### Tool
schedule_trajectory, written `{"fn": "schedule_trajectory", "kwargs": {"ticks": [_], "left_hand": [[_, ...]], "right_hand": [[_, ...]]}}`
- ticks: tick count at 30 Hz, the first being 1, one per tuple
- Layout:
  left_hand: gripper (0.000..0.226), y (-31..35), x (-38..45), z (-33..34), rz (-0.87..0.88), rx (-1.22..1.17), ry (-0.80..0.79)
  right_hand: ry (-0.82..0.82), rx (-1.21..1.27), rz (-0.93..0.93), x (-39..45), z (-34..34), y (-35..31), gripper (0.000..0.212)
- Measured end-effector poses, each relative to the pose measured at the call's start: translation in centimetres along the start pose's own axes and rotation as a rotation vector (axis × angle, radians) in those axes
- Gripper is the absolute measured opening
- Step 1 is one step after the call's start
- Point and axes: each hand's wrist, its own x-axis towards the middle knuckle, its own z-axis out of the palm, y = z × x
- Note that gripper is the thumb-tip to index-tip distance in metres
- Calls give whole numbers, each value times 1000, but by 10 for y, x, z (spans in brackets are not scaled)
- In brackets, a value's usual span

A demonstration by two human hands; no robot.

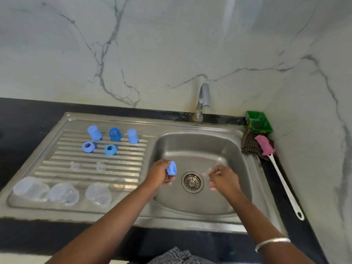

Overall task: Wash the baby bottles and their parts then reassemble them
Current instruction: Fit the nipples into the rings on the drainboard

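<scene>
My dark surface [22,126] carries the steel sink [245,149]. At ten o'clock, its drainboard [47,149] holds caps [94,132], rings [88,147] and clear bottles [63,193]; a brush [282,180] lies at three.

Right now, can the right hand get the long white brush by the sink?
Probably yes. The brush lies in the open on the counter right of the sink, nothing covering it. But the right hand seems to pinch a small clear part, so it would need to let go first.

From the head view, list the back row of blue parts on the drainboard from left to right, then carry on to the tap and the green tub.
Pale blue cap → darker blue cap → pale blue cap → tap → green tub.
</scene>
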Motion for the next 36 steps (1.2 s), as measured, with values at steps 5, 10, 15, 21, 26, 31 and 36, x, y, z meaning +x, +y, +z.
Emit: {"fn": "schedule_trajectory", "kwargs": {"ticks": [5, 10, 15, 21, 26, 31, 36], "left_hand": [[20, -23, -20, 18, -172, -330, 74], [21, -28, -32, 27, -181, -394, 115], [26, -28, -44, 29, -123, -417, 111], [31, -20, -54, 26, -39, -364, 68], [31, -11, -56, 9, 14, -338, 27], [35, -3, -56, -20, 96, -243, -40], [35, -11, -49, -50, 118, -204, -84]], "right_hand": [[-74, 73, -271, -19, 13, 3, 12], [-54, 43, -526, -39, 25, -5, 11], [-91, 40, -697, -45, 29, -7, 14], [-134, -9, -725, -43, 40, -10, 20], [-188, -144, -793, -51, 51, -27, 21], [-146, -114, -782, -65, 75, -51, 15], [-46, 104, -534, -81, 94, -74, 24]]}}
